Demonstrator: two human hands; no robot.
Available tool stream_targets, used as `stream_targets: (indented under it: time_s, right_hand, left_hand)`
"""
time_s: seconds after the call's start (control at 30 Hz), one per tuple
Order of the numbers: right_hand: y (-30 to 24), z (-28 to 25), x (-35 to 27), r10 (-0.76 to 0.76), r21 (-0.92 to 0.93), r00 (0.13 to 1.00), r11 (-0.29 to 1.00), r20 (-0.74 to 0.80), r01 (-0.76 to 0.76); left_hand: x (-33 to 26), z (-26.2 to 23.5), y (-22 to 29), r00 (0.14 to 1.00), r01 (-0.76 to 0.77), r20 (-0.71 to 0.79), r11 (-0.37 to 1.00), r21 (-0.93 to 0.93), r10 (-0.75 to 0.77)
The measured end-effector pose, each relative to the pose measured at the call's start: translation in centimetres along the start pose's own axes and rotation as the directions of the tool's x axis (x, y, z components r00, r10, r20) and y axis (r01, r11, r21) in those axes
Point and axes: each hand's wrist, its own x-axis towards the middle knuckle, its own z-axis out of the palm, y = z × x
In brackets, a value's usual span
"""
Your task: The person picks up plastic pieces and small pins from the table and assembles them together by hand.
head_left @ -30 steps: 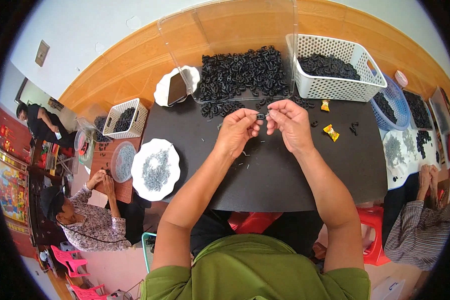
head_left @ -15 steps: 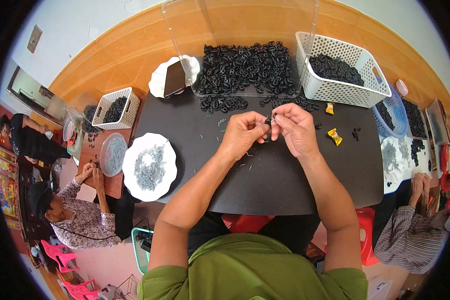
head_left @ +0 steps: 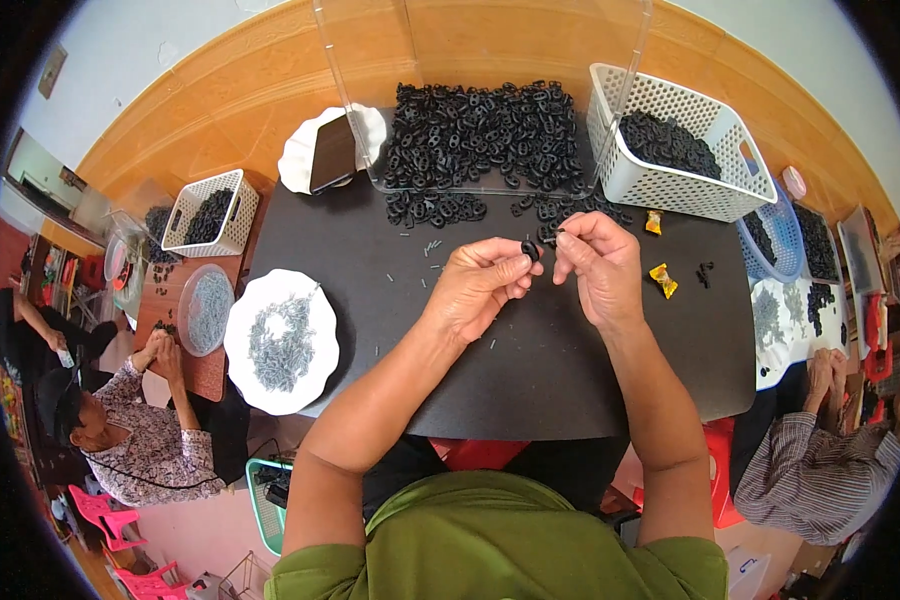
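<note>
My left hand (head_left: 478, 288) pinches a small black oval plastic piece (head_left: 530, 251) between thumb and forefinger, over the middle of the dark table (head_left: 530, 380). Close beside it, my right hand (head_left: 606, 268) has thumb and forefinger closed at the tips. Something tiny and dark shows there, too small to name. Just beyond my hands, loose black pieces (head_left: 435, 209) lie in front of a clear plastic bin (head_left: 470, 190), which holds a heap of the same black pieces. Several short grey pins (head_left: 431, 247) are scattered left of my left hand.
A scalloped white plate (head_left: 238, 345) of grey pins stands at left. Farther back, a phone (head_left: 332, 155) rests on another white plate (head_left: 297, 160). White basket (head_left: 660, 190) and yellow-wrapped candies (head_left: 662, 281) are at right. People work at tables on both sides.
My hands, which met around the small piece, have moved slightly apart. The black piece now shows in my left fingers. The whole view has shifted a little.
</note>
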Motion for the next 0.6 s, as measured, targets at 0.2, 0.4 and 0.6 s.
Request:
stream_targets:
  time_s: [0.2,0.4,0.6]
  right_hand:
    - [-0.4,0.42,-0.42,0.028,-0.073,0.999,0.997,0.037,-0.025]
    - [-0.14,0.46,-0.43,0.004,-0.052,1.0,0.999,0.028,-0.002]
    - [-0.11,0.4,-0.43,0.018,-0.055,0.999,0.998,0.032,-0.016]
  left_hand:
    - [0.09,-0.12,-0.25,0.998,-0.056,-0.024,0.998,-0.022,0.055]
    - [0.01,0.1,-0.27,0.995,-0.091,-0.026,0.995,0.045,0.092]
    - [-0.02,0.45,-0.24,0.985,-0.149,-0.061,0.974,0.173,0.161]
